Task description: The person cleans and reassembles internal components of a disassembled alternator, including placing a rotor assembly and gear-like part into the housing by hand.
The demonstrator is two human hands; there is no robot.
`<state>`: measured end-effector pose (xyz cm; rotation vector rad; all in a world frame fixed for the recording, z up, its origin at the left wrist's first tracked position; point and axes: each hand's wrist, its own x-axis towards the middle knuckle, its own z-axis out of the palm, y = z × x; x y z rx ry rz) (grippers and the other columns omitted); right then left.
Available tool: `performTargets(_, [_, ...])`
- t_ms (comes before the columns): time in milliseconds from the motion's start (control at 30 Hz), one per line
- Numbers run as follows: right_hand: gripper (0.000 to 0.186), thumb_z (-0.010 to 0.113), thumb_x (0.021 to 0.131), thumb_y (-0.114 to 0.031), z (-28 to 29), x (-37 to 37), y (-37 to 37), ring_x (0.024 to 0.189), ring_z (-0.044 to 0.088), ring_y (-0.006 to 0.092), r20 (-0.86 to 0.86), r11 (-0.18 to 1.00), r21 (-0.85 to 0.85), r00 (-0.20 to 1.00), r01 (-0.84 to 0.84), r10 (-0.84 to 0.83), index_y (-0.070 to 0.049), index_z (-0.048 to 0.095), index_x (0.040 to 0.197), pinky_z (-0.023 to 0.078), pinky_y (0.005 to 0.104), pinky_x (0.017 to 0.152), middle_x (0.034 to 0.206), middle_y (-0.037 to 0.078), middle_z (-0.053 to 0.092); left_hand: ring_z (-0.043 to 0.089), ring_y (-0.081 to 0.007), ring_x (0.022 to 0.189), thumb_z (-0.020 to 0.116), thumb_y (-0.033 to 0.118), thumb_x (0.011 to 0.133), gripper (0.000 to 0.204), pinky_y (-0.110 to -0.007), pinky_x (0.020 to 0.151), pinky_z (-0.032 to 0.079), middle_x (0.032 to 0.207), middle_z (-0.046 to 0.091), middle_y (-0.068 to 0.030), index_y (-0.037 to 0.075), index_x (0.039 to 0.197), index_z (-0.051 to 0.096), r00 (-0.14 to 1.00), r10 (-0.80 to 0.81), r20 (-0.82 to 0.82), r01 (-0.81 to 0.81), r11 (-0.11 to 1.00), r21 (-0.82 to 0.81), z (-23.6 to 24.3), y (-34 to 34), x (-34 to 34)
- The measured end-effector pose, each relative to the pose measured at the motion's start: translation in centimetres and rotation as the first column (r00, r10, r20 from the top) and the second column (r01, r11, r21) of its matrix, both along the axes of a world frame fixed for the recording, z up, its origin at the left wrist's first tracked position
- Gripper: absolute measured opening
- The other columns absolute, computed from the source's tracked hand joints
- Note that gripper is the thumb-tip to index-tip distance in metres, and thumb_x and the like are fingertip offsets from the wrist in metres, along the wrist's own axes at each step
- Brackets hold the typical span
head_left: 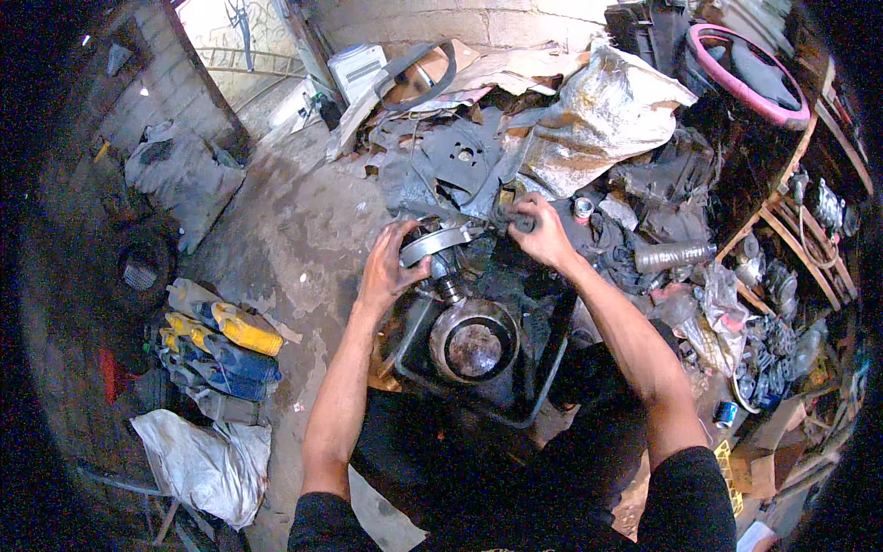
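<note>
My left hand (388,267) is wrapped round a silver, curved metal part (436,243), its thumb on the near side. Opposite it, my right hand (543,235) is closed round the dark, rounded handle of a tool (522,223); the tool's kind cannot be made out. Its far end seems to reach toward the metal part, but whether they touch is unclear. Just below, a ribbed metal shaft (449,287) stands between the curved part and a round, worn metal housing (475,342). The housing rests on a dark, shallow pan (412,333) in front of my knees.
Dirty sheets and a crumpled silvery sack (612,110) lie beyond my hands. Scrap metal parts (768,363), a dark plastic bottle (674,257) and a blue can (726,414) are at right. Yellow-and-grey shoes (225,336) and a white sack (207,469) lie at left.
</note>
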<state>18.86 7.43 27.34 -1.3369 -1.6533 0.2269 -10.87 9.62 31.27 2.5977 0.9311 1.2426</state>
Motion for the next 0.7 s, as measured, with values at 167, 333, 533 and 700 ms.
performTargets(167, [0.053,0.054,0.09,-0.052,6.6,-2.5,-1.6,0.105,0.057,0.02,-0.891,0.758,-0.331,0.45,-0.562,-0.055,-0.004,0.063,0.109,0.044,0.0319,0.092,0.122,0.007,0.058,0.064,-0.0225,0.087,0.062,0.016,0.09,0.022,-0.032,0.085,0.049,0.089,0.065,-0.0113,0.001,0.105,0.058,0.899,0.268,0.345,-0.152,0.932,-0.328,1.5,-0.6,-2.8])
performTargets(333, [0.049,0.054,0.09,-0.044,4.4,-1.2,2.1,0.109,0.055,0.0181,-0.941,0.739,-0.277,0.328,-0.615,-0.08,-0.007,0.056,0.121,0.042,0.035,0.096,0.123,0.01,0.057,0.063,-0.0139,0.086,0.057,0.018,0.096,0.017,-0.029,0.081,0.049,0.089,0.066,-0.0081,0.002,0.099,0.061,0.747,0.265,0.61,0.03,0.903,-0.429,2.8,-1.1,-2.4])
performTargets(533, [0.045,0.054,0.089,-0.03,0.1,-1.0,5.3,0.116,0.052,0.0224,-0.719,0.867,-0.293,0.69,-0.403,0.078,-0.004,0.056,0.126,0.04,0.0357,0.099,0.127,0.012,0.057,0.06,-0.0314,0.105,0.056,0.021,0.094,0.026,-0.039,0.091,0.046,0.11,0.062,-0.0194,0.002,0.111,0.06,0.91,0.374,0.181,-0.328,0.914,-0.238,2.7,-3.6,2.7])
performTargets(700, [0.036,0.056,0.092,-0.026,-3.9,-4.8,4.3,0.107,0.057,0.0214,-0.322,0.88,-0.416,0.942,-0.23,0.094,-0.001,0.063,0.117,0.041,0.0339,0.098,0.114,0.015,0.065,0.057,-0.0369,0.104,0.053,0.019,0.093,0.023,-0.044,0.091,0.044,0.113,0.059,-0.0204,0.0,0.104,0.06,0.877,0.46,0.137,-0.449,0.887,-0.105,-1.1,-2.1,4.9])
